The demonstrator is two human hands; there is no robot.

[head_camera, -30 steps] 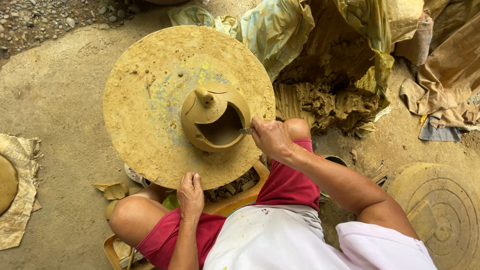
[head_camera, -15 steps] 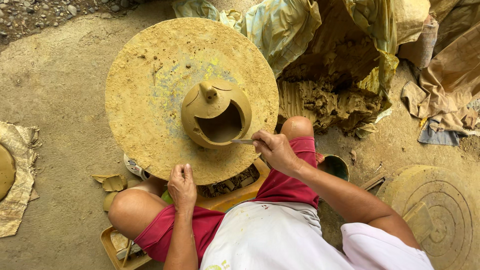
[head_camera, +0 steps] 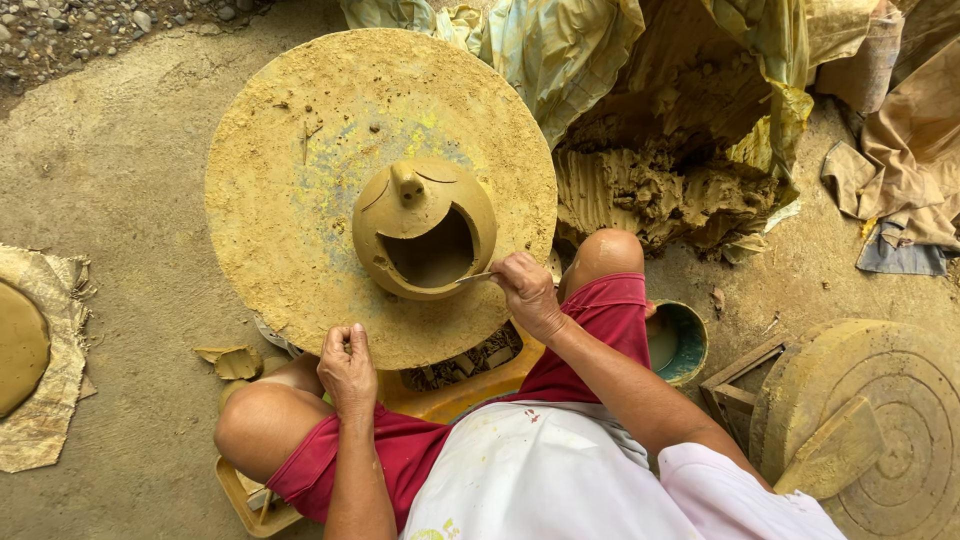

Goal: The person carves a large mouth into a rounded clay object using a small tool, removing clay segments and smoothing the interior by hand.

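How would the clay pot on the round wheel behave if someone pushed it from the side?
The clay pot looks damp and freshly cut, so it would probably dent rather than slide. Its wide opening likely weakens that wall. Its broad, squat shape on the wheel makes tipping unlikely.

Bare packed-earth floor [head_camera: 120,190], gravel [head_camera: 70,25] at top-left corner, crumpled plastic sheeting [head_camera: 560,50] behind, soft daylight.

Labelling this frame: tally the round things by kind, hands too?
Round clay-dusted wheel discs: 2
Domed clay pot with cut opening: 1
Teal round bowl: 1
Flat clay slab on cloth: 1
Hands: 2, left, right
Total: 7
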